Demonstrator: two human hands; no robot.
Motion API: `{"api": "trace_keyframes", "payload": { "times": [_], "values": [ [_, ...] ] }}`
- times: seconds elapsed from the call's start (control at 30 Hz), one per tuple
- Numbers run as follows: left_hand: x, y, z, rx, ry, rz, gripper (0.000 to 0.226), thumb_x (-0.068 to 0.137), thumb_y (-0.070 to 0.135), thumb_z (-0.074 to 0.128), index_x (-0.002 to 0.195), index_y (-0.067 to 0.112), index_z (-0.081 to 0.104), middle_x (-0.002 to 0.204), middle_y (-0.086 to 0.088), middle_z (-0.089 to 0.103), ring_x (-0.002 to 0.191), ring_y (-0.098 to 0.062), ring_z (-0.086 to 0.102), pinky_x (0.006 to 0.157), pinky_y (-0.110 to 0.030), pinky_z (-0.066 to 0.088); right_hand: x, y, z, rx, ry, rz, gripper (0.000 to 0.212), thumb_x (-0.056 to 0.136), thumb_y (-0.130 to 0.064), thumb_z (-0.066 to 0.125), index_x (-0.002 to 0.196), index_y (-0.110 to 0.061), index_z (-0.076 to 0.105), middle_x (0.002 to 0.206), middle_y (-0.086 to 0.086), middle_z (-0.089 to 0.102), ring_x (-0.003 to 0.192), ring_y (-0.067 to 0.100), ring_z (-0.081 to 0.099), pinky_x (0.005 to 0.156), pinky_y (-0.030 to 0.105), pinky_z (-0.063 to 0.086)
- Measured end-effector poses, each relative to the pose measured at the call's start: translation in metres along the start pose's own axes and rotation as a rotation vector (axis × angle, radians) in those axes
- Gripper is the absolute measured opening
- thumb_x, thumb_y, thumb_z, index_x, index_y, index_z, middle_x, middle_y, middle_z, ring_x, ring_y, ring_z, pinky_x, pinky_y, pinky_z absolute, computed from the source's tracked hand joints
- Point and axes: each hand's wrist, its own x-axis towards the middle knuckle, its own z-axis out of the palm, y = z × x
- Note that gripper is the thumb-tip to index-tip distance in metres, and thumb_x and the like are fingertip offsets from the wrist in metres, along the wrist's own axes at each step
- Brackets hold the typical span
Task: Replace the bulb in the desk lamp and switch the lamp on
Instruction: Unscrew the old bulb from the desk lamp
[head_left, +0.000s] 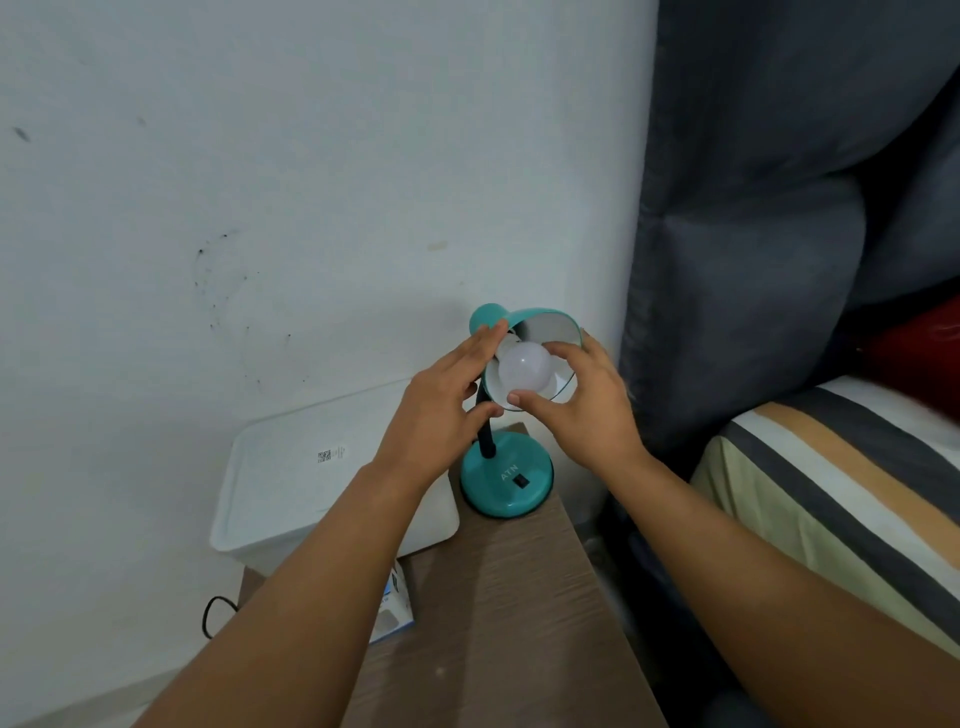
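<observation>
A teal desk lamp stands on a brown wooden table, its round base carrying a small black switch. The teal shade is tipped toward me, white inside. A round white bulb sits in the shade and is unlit. My right hand has its thumb and fingertips around the bulb. My left hand cups the shade's left side, fingers against its rim and thumb near the black neck.
A white lidded plastic box stands left of the lamp against the white wall. A small blue and white carton lies on the table under my left forearm. A black cable loops at left. A striped bed and grey headboard are at right.
</observation>
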Motion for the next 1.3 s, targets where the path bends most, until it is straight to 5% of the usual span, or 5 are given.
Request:
{"api": "trace_keyframes", "payload": {
  "times": [0.5, 0.73, 1.03, 1.2, 1.3],
  "values": [
    [-0.001, 0.003, 0.002, -0.011, 0.006, -0.029, 0.090, 0.085, 0.007, 0.079, 0.155, 0.038, 0.031, 0.157, 0.000, 0.044, 0.138, -0.019, 0.050, 0.107, -0.040, 0.050, -0.003, -0.007, 0.008, 0.080, 0.031, 0.075, 0.066, 0.067, -0.056, 0.080, 0.123, -0.027, 0.059, 0.121, -0.006, 0.057, 0.111, 0.014, 0.054, 0.086, 0.029, 0.046],
    [-0.002, 0.005, 0.001, -0.022, -0.002, -0.040, 0.092, 0.083, 0.002, 0.078, 0.155, 0.036, 0.032, 0.157, -0.001, 0.043, 0.139, -0.020, 0.049, 0.108, -0.041, 0.049, -0.006, -0.005, 0.013, 0.271, 0.015, 0.134, 0.068, 0.073, -0.032, 0.084, 0.133, -0.027, 0.054, 0.133, -0.001, 0.051, 0.121, 0.017, 0.051, 0.101, 0.044, 0.049],
    [-0.001, 0.005, 0.000, -0.037, -0.004, -0.049, 0.090, 0.084, 0.003, 0.078, 0.155, 0.036, 0.034, 0.157, 0.000, 0.043, 0.137, -0.019, 0.051, 0.107, -0.040, 0.049, -0.008, -0.011, 0.015, 0.225, 0.074, 0.184, 0.066, 0.067, -0.052, 0.083, 0.123, -0.025, 0.061, 0.124, 0.000, 0.060, 0.117, 0.020, 0.056, 0.095, 0.036, 0.050],
    [-0.001, 0.005, 0.002, -0.006, 0.001, -0.040, 0.090, 0.083, 0.005, 0.080, 0.155, 0.033, 0.033, 0.157, -0.002, 0.044, 0.136, -0.020, 0.052, 0.107, -0.039, 0.050, -0.010, -0.011, 0.012, 0.011, 0.029, 0.074, 0.071, 0.078, -0.029, 0.082, 0.139, -0.037, 0.046, 0.165, 0.008, 0.012, 0.148, 0.032, 0.021, 0.114, 0.050, 0.033],
    [-0.001, 0.005, 0.002, -0.009, 0.006, -0.038, 0.091, 0.083, 0.003, 0.080, 0.155, 0.033, 0.033, 0.156, -0.002, 0.044, 0.135, -0.020, 0.053, 0.107, -0.040, 0.050, -0.011, -0.008, 0.012, 0.062, 0.005, 0.054, 0.075, 0.077, -0.024, 0.083, 0.139, -0.036, 0.043, 0.166, 0.004, 0.006, 0.148, 0.022, 0.021, 0.113, 0.036, 0.032]
  ]
}}
